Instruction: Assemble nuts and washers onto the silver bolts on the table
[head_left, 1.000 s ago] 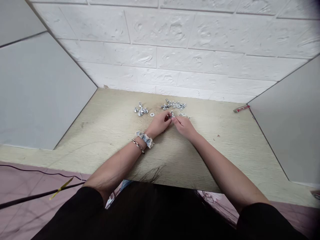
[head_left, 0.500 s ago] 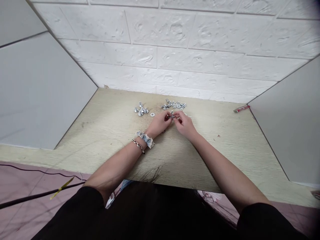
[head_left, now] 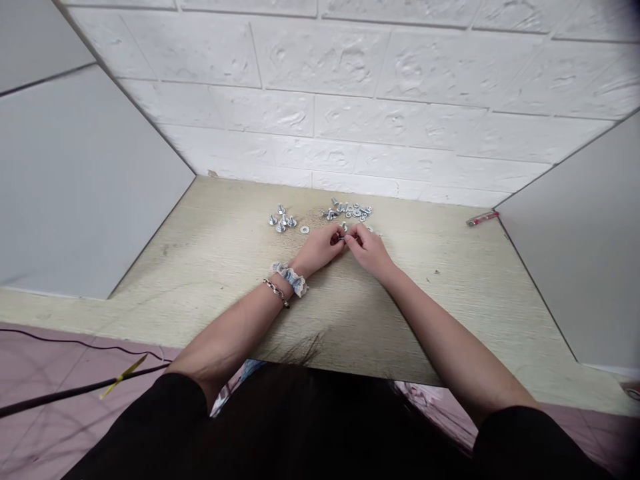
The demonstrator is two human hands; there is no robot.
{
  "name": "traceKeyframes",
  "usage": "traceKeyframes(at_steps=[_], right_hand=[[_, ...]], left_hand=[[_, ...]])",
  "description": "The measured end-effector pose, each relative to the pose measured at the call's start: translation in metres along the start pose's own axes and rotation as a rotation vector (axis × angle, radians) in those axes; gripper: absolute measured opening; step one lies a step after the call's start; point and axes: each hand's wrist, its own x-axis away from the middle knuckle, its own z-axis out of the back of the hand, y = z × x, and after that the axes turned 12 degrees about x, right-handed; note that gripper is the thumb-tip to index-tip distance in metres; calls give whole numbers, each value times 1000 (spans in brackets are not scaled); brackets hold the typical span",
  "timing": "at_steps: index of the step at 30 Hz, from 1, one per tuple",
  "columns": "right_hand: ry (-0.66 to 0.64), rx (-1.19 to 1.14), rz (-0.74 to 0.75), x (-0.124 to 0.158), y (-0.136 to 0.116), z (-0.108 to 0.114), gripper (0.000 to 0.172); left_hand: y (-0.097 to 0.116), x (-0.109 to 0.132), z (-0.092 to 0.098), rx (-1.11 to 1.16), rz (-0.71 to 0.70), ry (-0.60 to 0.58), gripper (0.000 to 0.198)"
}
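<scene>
Head view: on the desk (head_left: 210, 267) we see a bolt cluster (head_left: 281, 219), a loose washer (head_left: 305, 229), then the left hand (head_left: 320, 248) and right hand (head_left: 367, 251) meeting at the fingertips. Both pinch one small bolt (head_left: 343, 235) just before the hardware pile (head_left: 353, 211). A red tool (head_left: 483, 217) lies far right.

A pale wood-grain desk (head_left: 215, 267) stands in an alcove, backed by a white wall (head_left: 350, 100) moulded to look like large bricks. A plain grey left panel (head_left: 75, 187) and right panel (head_left: 590, 247) close it in. Dusty pink floor (head_left: 55, 413) shows below the desk's near edge, in soft, even light.
</scene>
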Motion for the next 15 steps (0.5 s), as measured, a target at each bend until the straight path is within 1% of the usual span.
traceKeyframes(at_steps=[4,7,8,10,12,13,15], right_hand=[[-4,33,43,-2,1,0,30],[-5,32,105,-3,2,-1,41],[-7,20,108,-3,2,-1,44],[5,-29,56,-2,3,-1,49],[36,-100,-27,-2,3,-1,49],[56,-135,-58,-1,3,-1,46],[87,-196,-77,-1,3,-1,33]], left_hand=[[1,1,0,-6,0,-8,13],[0,0,-1,4,-1,28,13],[-1,0,-2,9,4,40,12],[-1,0,-2,20,14,58,12],[-1,0,-2,25,17,71,11],[-1,0,-2,23,17,75,11],[0,0,-2,12,18,79,11]])
